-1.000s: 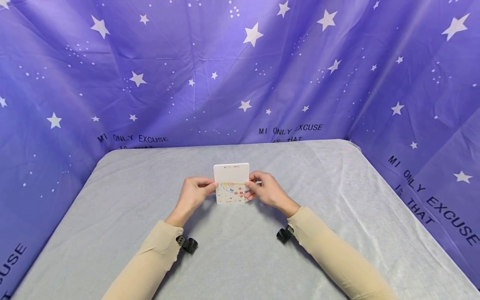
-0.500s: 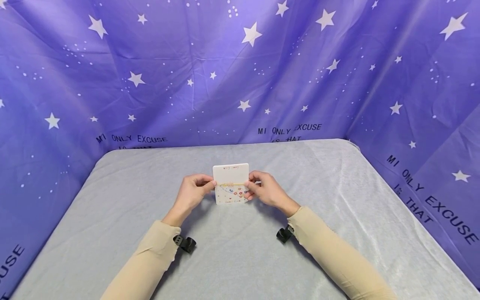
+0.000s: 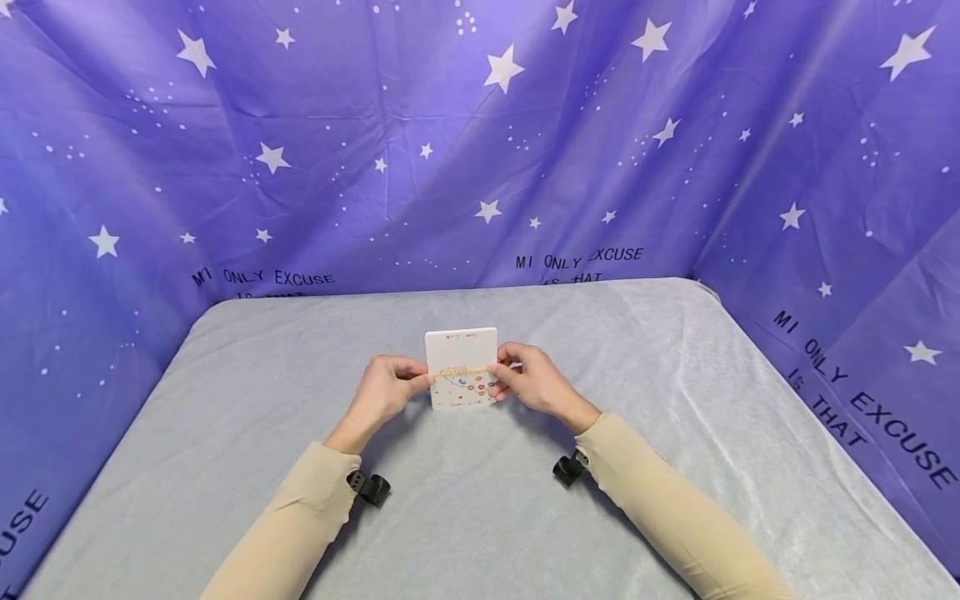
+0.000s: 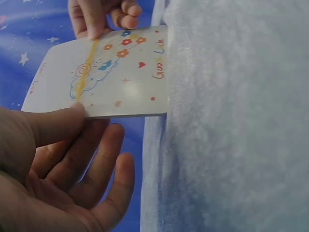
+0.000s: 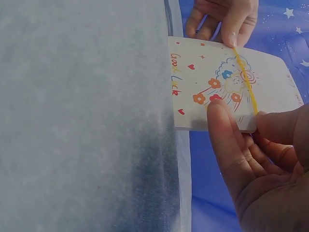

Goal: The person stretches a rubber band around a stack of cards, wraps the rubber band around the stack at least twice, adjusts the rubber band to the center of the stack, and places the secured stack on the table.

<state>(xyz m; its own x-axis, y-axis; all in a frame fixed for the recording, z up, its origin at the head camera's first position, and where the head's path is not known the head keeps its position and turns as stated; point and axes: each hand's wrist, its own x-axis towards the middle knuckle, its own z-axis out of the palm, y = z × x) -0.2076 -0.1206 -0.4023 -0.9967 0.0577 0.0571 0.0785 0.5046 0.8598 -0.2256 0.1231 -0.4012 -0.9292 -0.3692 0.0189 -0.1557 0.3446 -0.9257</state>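
A white rounded card [image 3: 461,348] stands tilted up over the grey cloth, printed with flowers, a cloud and "Good Luck". Across its middle runs a yellow rubber band [image 4: 87,67], slightly slanted in the head view. My left hand [image 3: 386,387] pinches the card's left edge, its thumb tip right at one end of the band, while the other fingers spread loosely below in the left wrist view. At the opposite edge, my right hand [image 3: 534,379] pinches the card with its thumb at the band's other end. One right finger [image 5: 222,121] lies over the printed flowers.
A table with a grey cloth [image 3: 480,517] lies beneath both hands. Purple curtains [image 3: 420,208] with white stars and lettering rise behind it and at both sides. Small black cameras [image 3: 371,489] are worn at the wrists.
My left thumb has slid slightly down the card's left edge, and the band's left end has dropped with it, so the band now slants. The right hand stays in place.
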